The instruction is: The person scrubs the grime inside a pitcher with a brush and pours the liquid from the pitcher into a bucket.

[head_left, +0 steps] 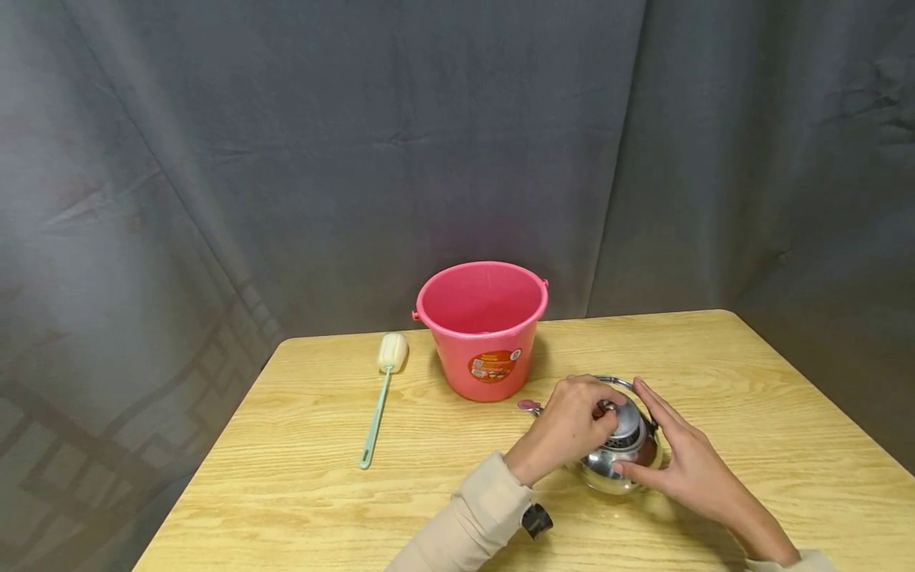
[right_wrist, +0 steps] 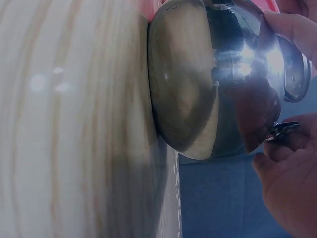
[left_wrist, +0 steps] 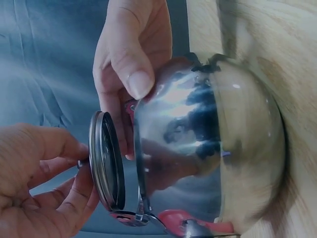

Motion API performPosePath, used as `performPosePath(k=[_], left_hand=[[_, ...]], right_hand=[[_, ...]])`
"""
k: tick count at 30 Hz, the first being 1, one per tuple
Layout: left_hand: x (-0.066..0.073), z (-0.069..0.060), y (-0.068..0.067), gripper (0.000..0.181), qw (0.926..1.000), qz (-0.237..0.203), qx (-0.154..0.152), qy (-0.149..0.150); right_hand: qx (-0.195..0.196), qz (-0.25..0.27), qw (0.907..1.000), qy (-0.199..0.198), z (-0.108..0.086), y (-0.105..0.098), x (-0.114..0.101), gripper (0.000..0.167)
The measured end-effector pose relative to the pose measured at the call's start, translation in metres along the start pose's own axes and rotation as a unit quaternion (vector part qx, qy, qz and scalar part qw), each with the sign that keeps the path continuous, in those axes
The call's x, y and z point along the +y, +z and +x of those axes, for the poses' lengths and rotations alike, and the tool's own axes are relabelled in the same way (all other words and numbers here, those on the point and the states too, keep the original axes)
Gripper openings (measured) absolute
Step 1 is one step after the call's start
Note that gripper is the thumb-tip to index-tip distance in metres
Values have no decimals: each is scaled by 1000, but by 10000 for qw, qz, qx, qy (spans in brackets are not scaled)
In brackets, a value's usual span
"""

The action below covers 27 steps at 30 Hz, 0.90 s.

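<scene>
Table room: plenty of bare wood on the table (head_left: 286, 500) at front left, more out toward the right edge, backed by a grey curtain (head_left: 343, 175).
Teapot spot: metal teapot (head_left: 606, 480) resting upright right of centre, nearer the person than the pink bucket (head_left: 452, 345), well left of the right edge.
Pointing: spout (head_left: 530, 406) aimed left and slightly away, long axis running roughly across the table.
Left hand (head_left: 568, 421): fingers closed in a pinch on the knob, holding the lid (left_wrist: 107, 161) just off the rim, gap showing!
Right hand (head_left: 686, 469): fingers spread wide round the teapot, thumb against the near side.
Bottle brush (head_left: 378, 417): lying left of the bucket, head farthest away.
</scene>
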<state>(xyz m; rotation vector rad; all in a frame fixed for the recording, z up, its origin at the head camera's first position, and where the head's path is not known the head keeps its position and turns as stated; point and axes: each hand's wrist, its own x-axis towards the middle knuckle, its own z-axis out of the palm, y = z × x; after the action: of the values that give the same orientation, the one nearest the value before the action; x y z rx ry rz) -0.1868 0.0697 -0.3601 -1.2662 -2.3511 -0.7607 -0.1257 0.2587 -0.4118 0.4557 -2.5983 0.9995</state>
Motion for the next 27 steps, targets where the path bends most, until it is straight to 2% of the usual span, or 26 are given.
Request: performPosePath(k=[14,23,27], left_hand=[[5,-1,-11,21,9995,-224,-13,-222],[6,-2,-22,21,9999,-111,74,43],[6,-4,-26,21,9999,-97,86,47]], right_hand=[[64,30,10000,-12,-1,-1,1,112],[55,51,10000,-2,-1,-1,0,113],[67,74,9999,-11,-1,0,0,113]])
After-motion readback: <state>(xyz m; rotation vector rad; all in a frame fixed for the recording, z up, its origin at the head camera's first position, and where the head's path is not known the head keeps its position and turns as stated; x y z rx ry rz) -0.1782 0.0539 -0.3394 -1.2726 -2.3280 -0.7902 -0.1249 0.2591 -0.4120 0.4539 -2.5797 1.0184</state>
